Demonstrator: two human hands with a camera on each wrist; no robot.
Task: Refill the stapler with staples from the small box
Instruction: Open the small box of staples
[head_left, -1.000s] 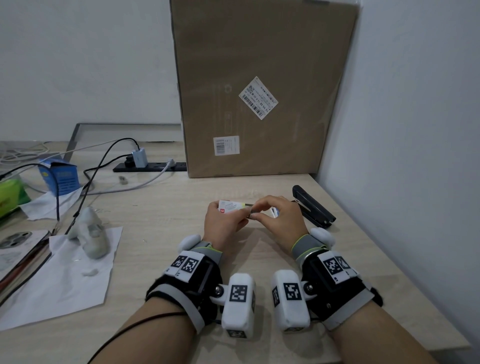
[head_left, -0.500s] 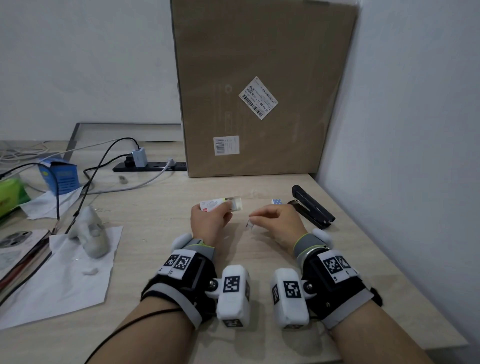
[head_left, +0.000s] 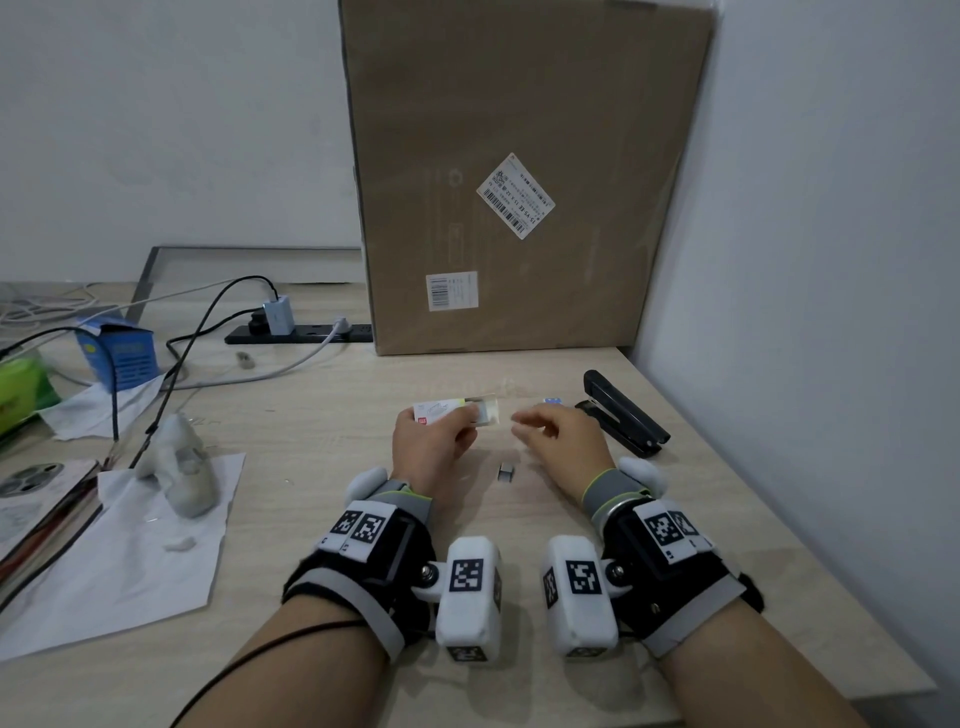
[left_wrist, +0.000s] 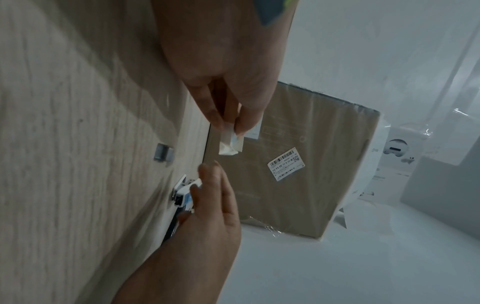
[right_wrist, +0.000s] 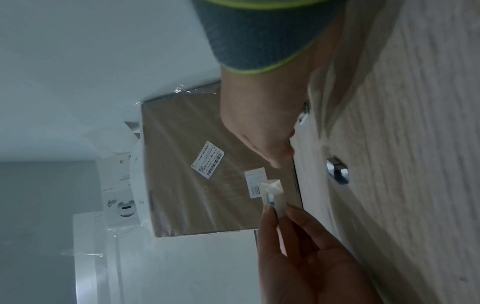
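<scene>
The left hand (head_left: 434, 441) pinches the small box (head_left: 454, 411) between thumb and fingers, held just above the worktop (head_left: 322, 499) with its inner tray slid partly out toward the right. The right hand (head_left: 558, 441) holds nothing; its fingers are loosely extended, hovering near the tray's open end without touching it.

Between the two hands, a little nearer the body, a short strip of staples (head_left: 506, 473) lies loose on the worktop. In the right wrist view it shows as a small shiny block (right_wrist: 337, 172) resting on the wood, apart from both hands. The right hand looks the nearer and is the free one, so picking it up would likely fall to that hand, reaching back and inward toward the wrist.

The stapler (head_left: 621, 413) lies just beyond the right hand, at the worktop's right edge, its long axis running diagonally from far-left to near-right. It appears closed, so it probably has to be opened before the strip can go in. A small blue-and-white piece (head_left: 553, 401) sits between the stapler and the right fingertips; what it is cannot be told.
</scene>
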